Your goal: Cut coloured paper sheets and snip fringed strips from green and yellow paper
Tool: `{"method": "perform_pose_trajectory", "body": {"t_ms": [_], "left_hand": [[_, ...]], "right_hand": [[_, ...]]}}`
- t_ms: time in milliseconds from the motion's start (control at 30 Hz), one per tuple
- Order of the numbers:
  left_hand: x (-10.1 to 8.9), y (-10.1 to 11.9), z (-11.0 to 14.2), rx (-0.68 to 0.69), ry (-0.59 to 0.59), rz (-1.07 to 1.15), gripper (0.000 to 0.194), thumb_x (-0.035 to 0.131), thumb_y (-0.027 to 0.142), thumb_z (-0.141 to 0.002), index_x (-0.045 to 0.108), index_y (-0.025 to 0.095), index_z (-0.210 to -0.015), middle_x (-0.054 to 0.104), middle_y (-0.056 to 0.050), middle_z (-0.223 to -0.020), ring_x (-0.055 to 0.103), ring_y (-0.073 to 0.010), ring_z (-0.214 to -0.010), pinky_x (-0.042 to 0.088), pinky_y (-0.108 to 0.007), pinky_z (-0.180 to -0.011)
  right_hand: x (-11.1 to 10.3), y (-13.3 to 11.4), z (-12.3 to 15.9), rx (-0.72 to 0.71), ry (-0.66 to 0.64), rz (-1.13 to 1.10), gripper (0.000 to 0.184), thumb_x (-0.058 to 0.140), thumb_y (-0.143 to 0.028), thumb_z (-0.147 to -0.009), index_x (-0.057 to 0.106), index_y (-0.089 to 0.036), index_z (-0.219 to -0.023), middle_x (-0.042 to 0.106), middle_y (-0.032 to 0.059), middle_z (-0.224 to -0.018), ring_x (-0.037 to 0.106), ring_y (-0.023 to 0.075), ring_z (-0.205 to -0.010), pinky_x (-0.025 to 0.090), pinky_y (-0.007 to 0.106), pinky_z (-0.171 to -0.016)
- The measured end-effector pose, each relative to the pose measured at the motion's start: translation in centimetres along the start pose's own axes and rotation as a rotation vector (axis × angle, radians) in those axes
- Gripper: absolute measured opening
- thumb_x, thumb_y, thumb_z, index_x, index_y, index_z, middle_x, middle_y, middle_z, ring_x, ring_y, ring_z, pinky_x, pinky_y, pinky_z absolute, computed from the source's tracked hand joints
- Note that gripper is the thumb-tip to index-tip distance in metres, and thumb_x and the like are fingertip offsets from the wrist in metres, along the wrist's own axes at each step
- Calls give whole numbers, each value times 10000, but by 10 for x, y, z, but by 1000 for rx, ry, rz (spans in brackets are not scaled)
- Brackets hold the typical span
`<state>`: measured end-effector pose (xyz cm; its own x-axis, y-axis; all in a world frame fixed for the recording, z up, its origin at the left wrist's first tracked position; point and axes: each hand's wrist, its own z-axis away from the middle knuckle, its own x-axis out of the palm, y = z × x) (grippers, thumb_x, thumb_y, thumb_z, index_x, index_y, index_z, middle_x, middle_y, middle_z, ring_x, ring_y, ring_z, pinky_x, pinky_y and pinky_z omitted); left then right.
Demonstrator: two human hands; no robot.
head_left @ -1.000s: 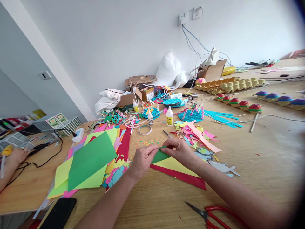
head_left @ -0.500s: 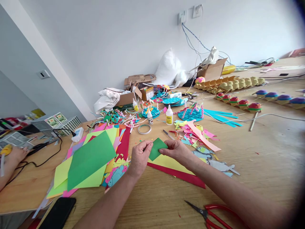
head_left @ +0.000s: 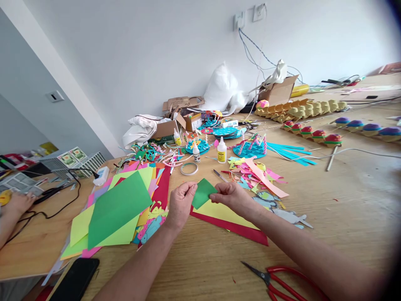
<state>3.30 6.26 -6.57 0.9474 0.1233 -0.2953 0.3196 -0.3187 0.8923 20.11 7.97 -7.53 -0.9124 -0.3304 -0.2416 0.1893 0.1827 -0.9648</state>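
A small piece of green paper (head_left: pixel 203 194) is stretched between my two hands above the table. My left hand (head_left: pixel 181 205) pinches its left edge between thumb and fingers. At the right corner, my right hand (head_left: pixel 231 196) grips it the same way. Just beneath lie a yellow paper strip (head_left: pixel 230 215) and a dark red paper strip (head_left: pixel 238 234), partly covered by my right hand and forearm. Red-handled scissors (head_left: pixel 272 278) rest near the front edge, blades parted. Left of my hands, a large green sheet (head_left: pixel 120 209) tops a pile of coloured paper.
Paper fish cutouts (head_left: pixel 152 228) lie beside the pile, and paper scraps (head_left: pixel 250 171) behind my right hand. A glue bottle (head_left: pixel 222 150) and a tape roll (head_left: pixel 189 168) stand farther back. A black phone (head_left: pixel 75 278) sits front left. Another person's hand (head_left: pixel 20 202) is at far left.
The green paper, earlier bunched at its top edge between my fingers, now lies flat and faces me. Both hands have shifted slightly left and have spread a little apart.
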Motion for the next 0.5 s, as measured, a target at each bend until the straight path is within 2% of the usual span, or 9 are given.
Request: {"method": "perform_pose_trajectory", "body": {"t_ms": [133, 300, 500], "left_hand": [[0, -1, 0, 19, -19, -37, 214, 511, 286, -764, 686, 172, -814, 564, 11, -597, 460, -104, -535, 361, -184, -505], [3, -1, 4, 87, -118, -110, 216, 495, 266, -783, 687, 180, -833, 614, -3, -649, 519, -127, -597, 387, -194, -563], [6, 3, 8, 121, -206, -155, 225, 483, 265, -795, 690, 176, -797, 613, -2, -639, 517, -124, -588, 374, -195, -561]], "right_hand": [[-3, -5, 1, -31, -50, 31, 208, 602, -339, -643, 539, -184, -521, 511, -41, -480, 429, 95, -454, 301, 222, -438], [-6, -4, 0, -108, -67, 66, 139, 609, -320, -663, 568, -187, -664, 552, -28, -608, 495, 118, -569, 369, 231, -520], [-4, 3, -2, -187, -27, 128, 197, 509, -358, -744, 504, -183, -653, 413, -56, -532, 393, 91, -492, 312, 206, -441]]}}
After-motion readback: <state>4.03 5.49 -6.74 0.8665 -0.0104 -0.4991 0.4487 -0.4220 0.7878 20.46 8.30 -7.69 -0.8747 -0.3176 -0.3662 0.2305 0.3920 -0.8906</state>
